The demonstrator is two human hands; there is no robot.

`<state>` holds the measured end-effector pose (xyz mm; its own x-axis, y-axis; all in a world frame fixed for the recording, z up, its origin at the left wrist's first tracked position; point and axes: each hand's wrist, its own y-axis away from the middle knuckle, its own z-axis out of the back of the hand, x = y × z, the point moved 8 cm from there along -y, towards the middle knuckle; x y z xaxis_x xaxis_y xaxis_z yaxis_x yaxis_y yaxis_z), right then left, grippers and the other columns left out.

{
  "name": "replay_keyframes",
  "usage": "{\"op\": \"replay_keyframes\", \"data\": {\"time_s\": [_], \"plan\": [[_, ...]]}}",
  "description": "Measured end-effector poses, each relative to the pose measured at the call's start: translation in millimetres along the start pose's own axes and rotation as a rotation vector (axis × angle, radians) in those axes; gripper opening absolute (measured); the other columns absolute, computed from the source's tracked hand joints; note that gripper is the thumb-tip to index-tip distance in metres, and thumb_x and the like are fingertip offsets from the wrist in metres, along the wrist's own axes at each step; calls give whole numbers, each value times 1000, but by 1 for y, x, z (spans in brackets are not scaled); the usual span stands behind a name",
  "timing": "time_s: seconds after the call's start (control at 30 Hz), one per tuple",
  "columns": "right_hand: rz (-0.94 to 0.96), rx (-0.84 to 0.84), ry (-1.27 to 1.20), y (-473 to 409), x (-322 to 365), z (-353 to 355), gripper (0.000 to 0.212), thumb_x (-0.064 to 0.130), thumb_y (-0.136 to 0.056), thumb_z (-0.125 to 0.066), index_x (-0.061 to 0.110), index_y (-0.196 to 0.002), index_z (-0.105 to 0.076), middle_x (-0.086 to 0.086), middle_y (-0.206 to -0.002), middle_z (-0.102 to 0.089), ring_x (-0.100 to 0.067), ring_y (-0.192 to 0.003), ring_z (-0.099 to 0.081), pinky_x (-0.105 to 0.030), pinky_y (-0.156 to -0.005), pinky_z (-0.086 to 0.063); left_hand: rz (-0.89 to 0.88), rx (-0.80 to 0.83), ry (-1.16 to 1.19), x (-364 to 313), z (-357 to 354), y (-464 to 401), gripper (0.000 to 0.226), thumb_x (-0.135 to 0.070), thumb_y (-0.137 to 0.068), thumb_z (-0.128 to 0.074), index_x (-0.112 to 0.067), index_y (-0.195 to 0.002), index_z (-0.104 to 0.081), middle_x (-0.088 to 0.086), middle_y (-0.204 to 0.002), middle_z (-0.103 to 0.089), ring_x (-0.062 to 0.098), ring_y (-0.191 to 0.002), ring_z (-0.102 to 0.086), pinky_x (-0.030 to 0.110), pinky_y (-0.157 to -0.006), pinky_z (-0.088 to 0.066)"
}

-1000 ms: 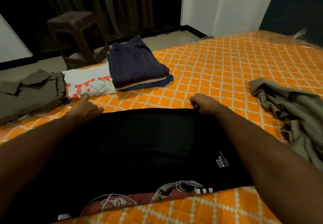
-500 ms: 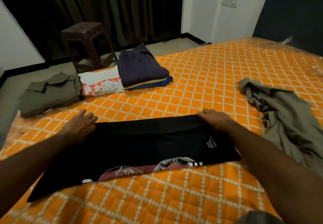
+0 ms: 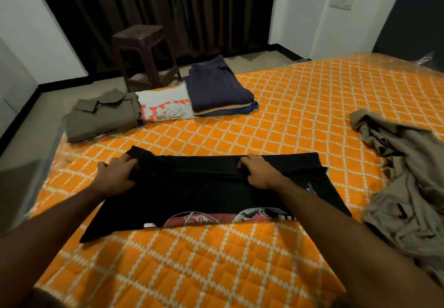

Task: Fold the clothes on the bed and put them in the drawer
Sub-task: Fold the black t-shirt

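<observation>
A black T-shirt (image 3: 204, 194) with a red and grey print along its near edge lies flat across the orange quilted bed (image 3: 300, 105). My left hand (image 3: 115, 175) pinches its far edge at the left. My right hand (image 3: 260, 173) grips the same far edge further right, and the cloth there is bunched into a raised fold. At the bed's far left lie folded clothes: an olive shirt (image 3: 101, 115), a white printed T-shirt (image 3: 165, 105) and a dark navy stack (image 3: 216, 89). A crumpled grey-green garment (image 3: 406, 178) lies unfolded at the right.
A dark plastic stool (image 3: 141, 50) stands on the floor beyond the bed, in front of dark curtains (image 3: 168, 7). The bed's left edge drops to the floor near the olive shirt. No drawer is in view.
Both hands went from pressing the shirt's far edge to gripping it and pulling it toward me, so a fold has risen. The camera has pulled back and up.
</observation>
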<state>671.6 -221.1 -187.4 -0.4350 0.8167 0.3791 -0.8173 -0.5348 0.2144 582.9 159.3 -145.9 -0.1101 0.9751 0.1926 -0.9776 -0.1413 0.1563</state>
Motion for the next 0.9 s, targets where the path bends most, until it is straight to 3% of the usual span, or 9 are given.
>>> {"op": "replay_keyframes", "data": {"time_s": [0.17, 0.23, 0.3, 0.43, 0.53, 0.6, 0.7, 0.8, 0.9], "plan": [[84, -26, -277, -48, 100, -20, 41, 1, -90, -53, 11, -129, -56, -10, -124, -56, -28, -116, -55, -40, -95, -48, 18, -135, 403, 15, -9, 10, 46, -29, -83, -72, -27, -124, -50, 0, -131, -46, 25, -125, -48, 43, -84, -30], [110, -28, -371, -62, 139, -23, 38, 13, -96, -58, 9, -134, -54, -10, -124, -59, -26, -114, -58, -34, -91, -48, 34, -125, 520, 16, -16, 10, 66, -28, -83, -74, -26, -139, -41, 1, -140, -43, 25, -132, -43, 47, -90, -34], [124, 18, -431, -81, 182, -35, 49, 34, -95, -66, 12, -138, -52, -8, -129, -60, -23, -115, -59, -35, -96, -50, 60, -87, 511, 27, -25, 7, 75, -31, -82, -75, -28, -146, -35, 2, -145, -39, 27, -135, -38, 49, -95, -34], [129, 70, -162, -107, 239, -64, 84, 70, -76, -71, 25, -143, -49, -2, -139, -53, -25, -129, -47, -50, -106, -39, 14, -143, 333, 36, -19, -8, 37, -37, -87, -67, -30, -121, -56, -1, -139, -41, 25, -128, -37, 45, -93, -31], [131, 22, -131, -124, 262, -74, 58, 57, -82, -72, 27, -130, -58, 0, -124, -57, -22, -121, -48, -49, -99, -38, -208, -174, 548, 29, -13, -17, 15, -28, -88, -66, -24, -100, -58, -2, -110, -54, 21, -107, -50, 39, -83, -34], [166, 32, -335, -130, 268, -73, 31, 37, -86, -73, 26, -115, -67, 3, -110, -67, -20, -110, -61, -52, -96, -46, -347, -156, 750, 25, -7, -18, 15, -26, -85, -64, -33, -90, -51, -9, -94, -54, 14, -92, -53, 52, -84, -43], [237, 91, -666, -122, 266, -62, 25, 12, -88, -74, 16, -112, -71, -3, -107, -74, -21, -99, -70, -45, -90, -55, -400, -137, 998, 35, 2, -24, 29, -46, -80, -71, -39, -100, -52, -17, -107, -59, 10, -106, -58, 55, -92, -46], [292, 105, -824, -105, 259, -49, 12, 3, -85, -76, 3, -95, -70, -9, -86, -70, -18, -78, -68, -32, -70, -52, -418, 6, 836, 40, -4, -26, 79, -68, -62, -80, -48, -129, -43, -30, -133, -42, 9, -133, -40, 48, -109, -33], [297, 100, -893, -96, 245, -47, 10, -3, -85, -73, -4, -90, -65, -13, -84, -66, -20, -75, -64, -31, -69, -49, -430, 46, 521, 36, -21, -21, 75, -56, -67, -82, -47, -132, -44, -18, -147, -36, 9, -141, -23, 52, -113, -11]]}}
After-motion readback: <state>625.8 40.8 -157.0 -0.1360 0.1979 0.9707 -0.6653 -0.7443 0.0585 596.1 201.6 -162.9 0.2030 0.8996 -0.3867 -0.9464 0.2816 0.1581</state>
